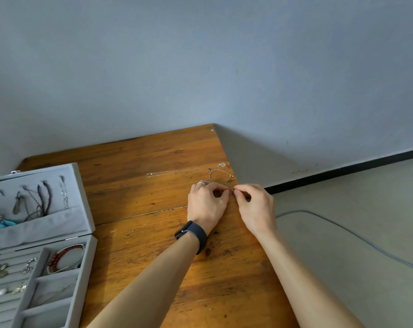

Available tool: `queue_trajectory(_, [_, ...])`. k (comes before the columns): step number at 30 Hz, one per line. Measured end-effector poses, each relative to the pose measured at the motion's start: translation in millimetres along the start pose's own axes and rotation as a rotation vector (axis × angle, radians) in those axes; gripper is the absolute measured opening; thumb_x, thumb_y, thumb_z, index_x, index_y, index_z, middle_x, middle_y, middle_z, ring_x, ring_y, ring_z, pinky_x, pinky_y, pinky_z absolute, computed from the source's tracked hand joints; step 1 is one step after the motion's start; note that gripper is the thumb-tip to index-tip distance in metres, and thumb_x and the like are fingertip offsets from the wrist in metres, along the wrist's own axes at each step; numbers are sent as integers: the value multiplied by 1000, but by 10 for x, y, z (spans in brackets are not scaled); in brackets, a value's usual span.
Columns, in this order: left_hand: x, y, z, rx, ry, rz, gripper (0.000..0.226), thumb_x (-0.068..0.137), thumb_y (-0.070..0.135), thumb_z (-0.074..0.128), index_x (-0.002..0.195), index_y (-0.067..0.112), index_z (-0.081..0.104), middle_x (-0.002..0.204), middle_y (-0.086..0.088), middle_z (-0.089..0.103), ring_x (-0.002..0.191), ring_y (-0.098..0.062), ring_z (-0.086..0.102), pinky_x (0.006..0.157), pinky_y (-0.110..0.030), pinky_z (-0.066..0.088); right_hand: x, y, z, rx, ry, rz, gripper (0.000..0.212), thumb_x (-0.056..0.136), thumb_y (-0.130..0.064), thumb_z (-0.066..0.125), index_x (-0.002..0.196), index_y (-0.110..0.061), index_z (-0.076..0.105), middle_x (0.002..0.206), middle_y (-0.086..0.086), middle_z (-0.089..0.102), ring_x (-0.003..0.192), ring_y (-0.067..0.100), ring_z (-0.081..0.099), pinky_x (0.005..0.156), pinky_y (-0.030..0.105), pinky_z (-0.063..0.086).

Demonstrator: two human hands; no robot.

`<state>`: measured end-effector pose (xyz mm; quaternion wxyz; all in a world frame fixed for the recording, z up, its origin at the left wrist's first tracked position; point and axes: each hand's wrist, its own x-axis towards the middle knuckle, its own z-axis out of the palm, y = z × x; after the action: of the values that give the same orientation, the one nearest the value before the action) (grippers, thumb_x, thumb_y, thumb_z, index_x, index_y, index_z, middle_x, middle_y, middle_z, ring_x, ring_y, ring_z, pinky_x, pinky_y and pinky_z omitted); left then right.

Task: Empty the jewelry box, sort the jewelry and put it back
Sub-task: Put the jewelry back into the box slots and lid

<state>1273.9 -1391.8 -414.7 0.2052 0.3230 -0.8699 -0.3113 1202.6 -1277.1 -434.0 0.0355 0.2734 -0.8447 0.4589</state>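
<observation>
An open grey jewelry box (82,256) stands at the table's left edge, with necklaces hanging in its lid (77,185) and rings, earrings and a red bracelet (65,255) in its tray. Near the table's right edge a thin chain bracelet (216,174) lies looped on the wood. My left hand (206,204) and my right hand (256,204) each pinch one end of it, close together. A long thin necklace (184,171) lies stretched out just behind them.
The wooden table (141,209) stands in a corner against a grey wall. Its right edge runs close beside my right hand, with grey floor and a thin cable (343,230) beyond. A dark watch sits on my left wrist.
</observation>
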Motion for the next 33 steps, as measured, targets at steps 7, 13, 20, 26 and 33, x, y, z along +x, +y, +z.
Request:
queue_trajectory(7, [-1, -31, 7, 40, -8, 37, 19, 92, 39, 63, 105, 31, 74, 115, 4, 64, 114, -16, 48, 99, -34, 43, -4, -8, 21, -38, -13, 4, 18, 96, -22, 65, 111, -16, 73, 110, 1, 70, 101, 16, 65, 81, 19, 48])
queue_trajectory(13, [-5, -28, 8, 59, -14, 44, 18, 92, 40, 63, 104, 31, 73, 115, 3, 64, 114, -18, 49, 98, -34, 44, -45, -82, 9, -231, -83, -11, 31, 103, -28, 51, 130, -15, 58, 122, 7, 65, 112, 24, 61, 86, 33, 53])
queue_trajectory(20, [-149, -18, -149, 32, -102, 59, 22, 93, 29, 62, 114, 28, 69, 114, 3, 62, 114, -20, 48, 94, -25, 40, -397, -195, -110, -357, -145, -55, 37, 103, -26, 48, 137, -11, 52, 134, 9, 59, 122, 27, 54, 94, 35, 49])
queue_trajectory(26, [-770, -109, -491, 347, -176, 198, 44, 99, 35, 44, 142, 29, 49, 146, 0, 50, 134, -23, 40, 110, -37, 34, -995, -416, -310, -391, -128, -147, 41, 88, -16, 70, 127, -8, 61, 127, 10, 65, 120, 30, 59, 95, 39, 52])
queue_trajectory(33, [-1492, -510, -1256, 390, -129, 248, 49, 98, 32, 44, 147, 34, 42, 159, 2, 36, 151, -20, 19, 124, -41, 16, -1665, -927, -287, -289, -155, -261, 32, 93, -24, 66, 125, -20, 66, 135, -4, 61, 132, 16, 49, 107, 33, 45])
